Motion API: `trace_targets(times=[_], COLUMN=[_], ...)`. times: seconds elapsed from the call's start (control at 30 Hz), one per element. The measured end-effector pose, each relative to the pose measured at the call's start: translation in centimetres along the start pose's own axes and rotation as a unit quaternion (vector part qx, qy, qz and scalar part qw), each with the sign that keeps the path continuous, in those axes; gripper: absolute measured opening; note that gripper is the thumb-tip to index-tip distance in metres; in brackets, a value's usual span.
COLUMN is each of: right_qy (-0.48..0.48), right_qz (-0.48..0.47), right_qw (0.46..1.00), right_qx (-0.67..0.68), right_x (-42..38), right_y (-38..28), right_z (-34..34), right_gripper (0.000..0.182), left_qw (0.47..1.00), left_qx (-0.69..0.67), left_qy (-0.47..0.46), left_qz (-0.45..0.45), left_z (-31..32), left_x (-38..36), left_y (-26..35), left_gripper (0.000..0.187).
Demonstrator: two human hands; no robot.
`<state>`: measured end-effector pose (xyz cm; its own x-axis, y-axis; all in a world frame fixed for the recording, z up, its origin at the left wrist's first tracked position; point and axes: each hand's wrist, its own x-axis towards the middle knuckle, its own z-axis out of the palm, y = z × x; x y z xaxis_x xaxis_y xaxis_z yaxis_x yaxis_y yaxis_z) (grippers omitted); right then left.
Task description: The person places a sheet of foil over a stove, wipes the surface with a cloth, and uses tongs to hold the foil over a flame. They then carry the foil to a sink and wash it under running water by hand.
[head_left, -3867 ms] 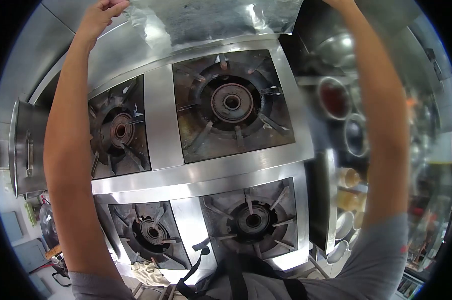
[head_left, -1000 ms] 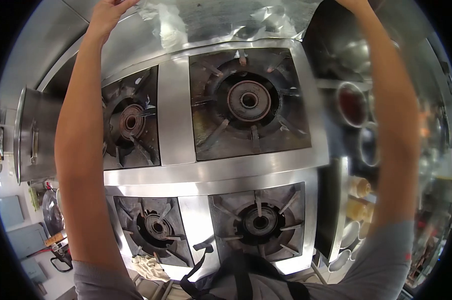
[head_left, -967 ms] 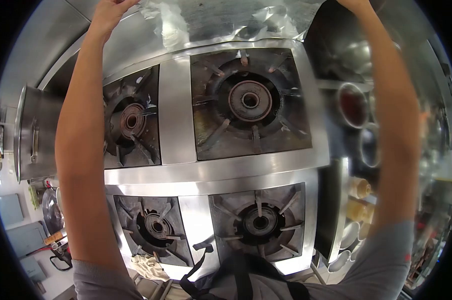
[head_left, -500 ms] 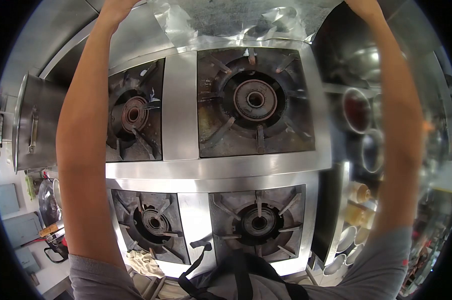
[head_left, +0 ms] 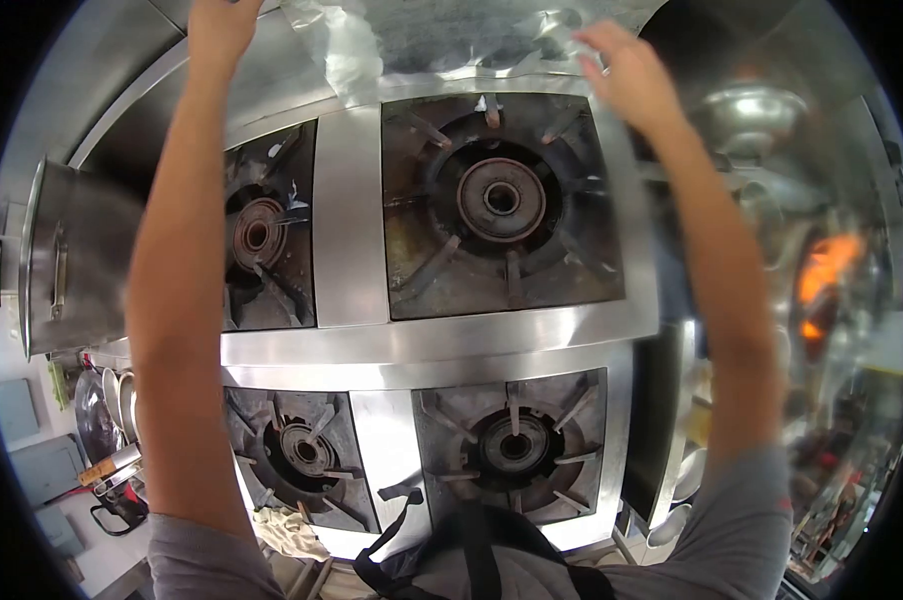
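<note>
Foil (head_left: 347, 55) lines the back wall behind the burners, crumpled and torn along its lower edge. My right hand (head_left: 627, 80) is at the foil's lower right corner, thumb and fingers apart, slightly blurred. At the top left, my left hand (head_left: 222, 30) reaches up beside the foil's left end; its fingers are cut off by the frame edge. Below the hands lies a large gas burner (head_left: 502, 200) with a dark square grate, and a second back burner (head_left: 257, 235) is left of it, partly covered by my left forearm.
Two front burners, one left (head_left: 307, 450) and one right (head_left: 517, 447), sit nearer me. A tall metal pot (head_left: 82, 260) stands at the left. Orange flame (head_left: 827, 275) shows at the right, near a metal bowl (head_left: 752, 110). A beige cloth (head_left: 290, 530) hangs at the front edge.
My right hand has come down and left from the top edge to the foil's right corner. The left hand has shifted slightly left and down. Flame now shows larger at the right.
</note>
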<state>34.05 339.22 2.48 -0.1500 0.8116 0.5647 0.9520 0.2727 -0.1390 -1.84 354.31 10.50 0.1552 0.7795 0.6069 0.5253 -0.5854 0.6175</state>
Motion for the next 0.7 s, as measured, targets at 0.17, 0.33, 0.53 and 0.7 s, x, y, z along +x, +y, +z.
trace_targets(times=[0.17,0.33,0.53,0.7], right_qy=[-0.124,-0.097,-0.115,-0.128], right_qz=[0.021,0.025,0.063,0.090], right_qw=[0.990,0.989,0.985,0.977], right_qx=[0.066,0.110,0.115,0.142], right_x=[-0.8,0.1,1.2,1.4], right_y=[-0.4,-0.8,0.4,1.4], right_z=[5.6,8.4,9.2,8.7], right_gripper=[0.026,0.025,0.028,0.029], left_qw=[0.989,0.980,0.956,0.950], left_qx=[0.017,-0.030,0.066,0.074], left_qy=[0.085,-0.180,-0.271,-0.283], left_qz=[0.122,0.083,0.096,0.110], left_z=[6.1,11.2,11.9,11.3], left_x=[-6.7,-10.1,-8.3,-7.2], left_y=[-0.2,-1.8,-4.4,-6.3], left_gripper=[0.026,0.022,0.022,0.022])
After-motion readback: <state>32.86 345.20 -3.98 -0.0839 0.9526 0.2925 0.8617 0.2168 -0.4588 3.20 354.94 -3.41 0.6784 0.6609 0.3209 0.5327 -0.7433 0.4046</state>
